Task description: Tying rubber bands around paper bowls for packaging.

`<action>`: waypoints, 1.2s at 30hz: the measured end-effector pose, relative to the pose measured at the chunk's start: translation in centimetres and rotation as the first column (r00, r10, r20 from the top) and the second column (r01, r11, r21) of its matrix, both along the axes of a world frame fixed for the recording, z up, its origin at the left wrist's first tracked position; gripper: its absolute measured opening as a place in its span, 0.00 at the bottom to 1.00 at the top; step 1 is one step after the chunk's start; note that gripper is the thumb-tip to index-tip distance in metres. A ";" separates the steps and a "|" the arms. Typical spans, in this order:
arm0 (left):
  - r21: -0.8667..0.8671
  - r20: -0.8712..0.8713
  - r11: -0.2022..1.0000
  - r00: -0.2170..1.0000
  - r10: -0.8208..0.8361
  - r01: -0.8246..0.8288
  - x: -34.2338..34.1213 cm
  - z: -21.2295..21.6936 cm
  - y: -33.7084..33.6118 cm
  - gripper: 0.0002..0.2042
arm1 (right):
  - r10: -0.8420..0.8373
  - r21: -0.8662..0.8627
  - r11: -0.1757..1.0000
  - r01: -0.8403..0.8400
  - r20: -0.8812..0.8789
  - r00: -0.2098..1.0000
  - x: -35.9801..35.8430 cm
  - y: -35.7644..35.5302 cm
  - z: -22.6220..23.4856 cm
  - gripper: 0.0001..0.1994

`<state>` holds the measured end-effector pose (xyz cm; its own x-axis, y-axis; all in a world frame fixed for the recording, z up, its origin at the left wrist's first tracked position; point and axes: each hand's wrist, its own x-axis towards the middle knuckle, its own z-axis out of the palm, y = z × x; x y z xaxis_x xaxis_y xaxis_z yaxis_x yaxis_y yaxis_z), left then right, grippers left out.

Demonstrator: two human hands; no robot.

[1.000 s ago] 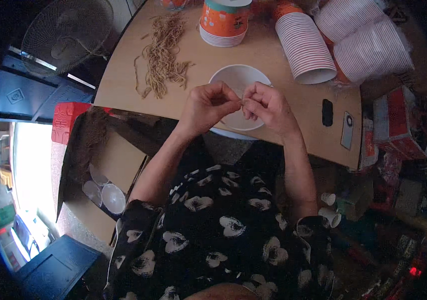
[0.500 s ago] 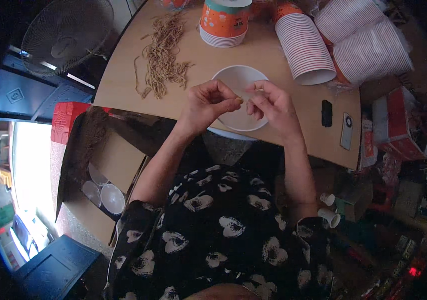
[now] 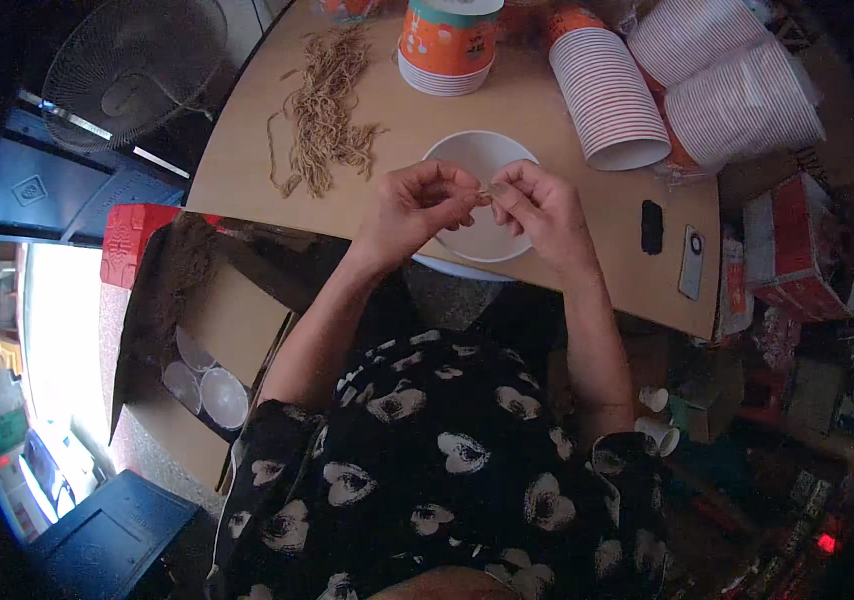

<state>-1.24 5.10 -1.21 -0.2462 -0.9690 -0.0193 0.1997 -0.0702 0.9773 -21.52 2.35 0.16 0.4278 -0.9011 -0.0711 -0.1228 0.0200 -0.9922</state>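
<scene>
Both hands meet over a white bowl (image 3: 482, 245) at the table's near edge. My left hand (image 3: 422, 208) is closed in a pinch, thumb against forefinger. My right hand (image 3: 542, 208) pinches too, its fingertips touching those of the left. Between them shows a short tan strand (image 3: 484, 193); most of it is hidden by the fingers. A tangled heap of similar tan strands (image 3: 327, 125) lies on the table to the left, apart from the hands.
Orange paper tubs (image 3: 447, 50) stand stacked behind the bowl. More stacked tubs (image 3: 612, 100) lie at the right, some bagged in plastic (image 3: 742, 105). A black object (image 3: 653, 227) and a phone (image 3: 692, 262) rest on the right. An open carton (image 3: 237, 300) holding white tubs (image 3: 224, 398) stands at left.
My right hand has moved left and its fingers have closed in a pinch against the left fingertips. The left hand has barely moved.
</scene>
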 end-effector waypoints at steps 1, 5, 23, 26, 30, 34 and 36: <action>0.036 -0.032 0.999 0.999 -0.004 0.006 0.1 0.0 0.0 0.10 | -0.012 -0.020 1.000 0.012 0.012 1.000 0.1 0.0 0.0 0.07; 0.028 -0.002 0.999 1.000 -0.021 0.021 0.2 0.0 0.0 0.15 | -0.035 -0.044 0.998 0.037 0.047 0.998 0.0 -0.1 -0.4 0.07; 0.037 0.044 0.999 0.999 -0.010 0.008 -0.2 1.5 -0.6 0.18 | -0.080 -0.076 0.993 0.087 0.091 0.993 -0.2 -0.2 -0.1 0.07; -0.096 0.378 0.995 0.926 0.022 0.016 -0.3 2.3 -1.4 0.11 | -0.032 -0.165 0.986 0.037 0.033 0.999 -0.6 -0.1 0.9 0.08; -0.155 0.551 0.982 0.834 -0.003 0.106 0.2 2.8 -2.1 0.09 | -0.021 -0.265 0.964 -0.016 -0.135 0.991 -0.6 0.2 1.5 0.07; -0.303 0.636 0.922 0.772 0.005 0.244 1.3 2.5 -2.4 0.09 | 0.062 -0.266 0.954 -0.141 -0.287 0.956 -1.1 -0.3 -0.2 0.05; -0.270 0.657 0.933 0.754 -0.001 0.237 1.8 2.7 -2.1 0.07 | 0.066 -0.342 0.929 -0.139 -0.216 0.974 -1.7 -0.6 -0.7 0.05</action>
<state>0.52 2.98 1.46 -0.4029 -0.9111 0.0866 -0.4654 0.2854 0.8378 -23.21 1.74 -0.58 0.5293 -0.8350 0.1507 -0.2988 -0.3496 -0.8880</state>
